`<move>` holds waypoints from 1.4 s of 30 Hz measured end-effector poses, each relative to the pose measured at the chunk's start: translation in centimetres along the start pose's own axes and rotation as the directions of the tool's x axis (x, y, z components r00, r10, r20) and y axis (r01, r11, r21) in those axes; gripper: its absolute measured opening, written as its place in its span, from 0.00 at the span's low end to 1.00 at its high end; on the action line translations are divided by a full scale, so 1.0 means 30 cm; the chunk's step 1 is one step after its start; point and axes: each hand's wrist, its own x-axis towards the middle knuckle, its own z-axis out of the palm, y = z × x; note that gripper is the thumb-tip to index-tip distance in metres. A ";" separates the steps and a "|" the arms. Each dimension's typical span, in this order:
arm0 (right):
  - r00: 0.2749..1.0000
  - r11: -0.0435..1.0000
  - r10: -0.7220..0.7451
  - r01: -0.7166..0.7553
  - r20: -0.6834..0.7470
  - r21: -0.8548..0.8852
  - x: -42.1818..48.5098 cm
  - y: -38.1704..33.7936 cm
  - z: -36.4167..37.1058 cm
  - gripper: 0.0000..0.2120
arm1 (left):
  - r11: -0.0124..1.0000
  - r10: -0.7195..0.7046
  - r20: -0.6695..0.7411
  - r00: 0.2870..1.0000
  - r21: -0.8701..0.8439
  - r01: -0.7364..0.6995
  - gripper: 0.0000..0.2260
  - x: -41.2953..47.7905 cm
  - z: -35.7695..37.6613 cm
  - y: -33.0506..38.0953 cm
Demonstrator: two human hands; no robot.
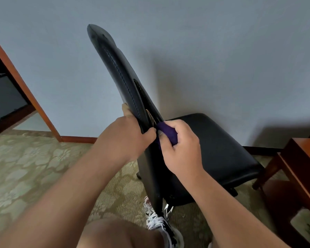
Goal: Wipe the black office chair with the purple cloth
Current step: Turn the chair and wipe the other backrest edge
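One black office chair (118, 72), backrest seen edge-on, seat extending to the right. One purple cloth (167, 131), bunched against the backrest's right side. Two hands: left hand (125, 138) grips the backrest edge, thumb in front, fingers wrapped behind; right hand (183, 151) clutches the cloth with curled fingers. Cloth mostly hidden in the fist; chair base largely concealed.

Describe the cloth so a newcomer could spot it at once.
Find the black office chair by the grey wall, its backrest edge-on at centre. Partway down that backrest, the right hand grips the bunched purple cloth against it. It is the only purple thing amid black upholstery.
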 end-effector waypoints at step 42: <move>0.987 0.999 0.025 -0.019 0.157 -0.040 0.051 -0.027 0.044 0.07 | 0.992 -0.092 0.227 0.970 -0.062 0.109 0.25 0.059 -0.060 -0.073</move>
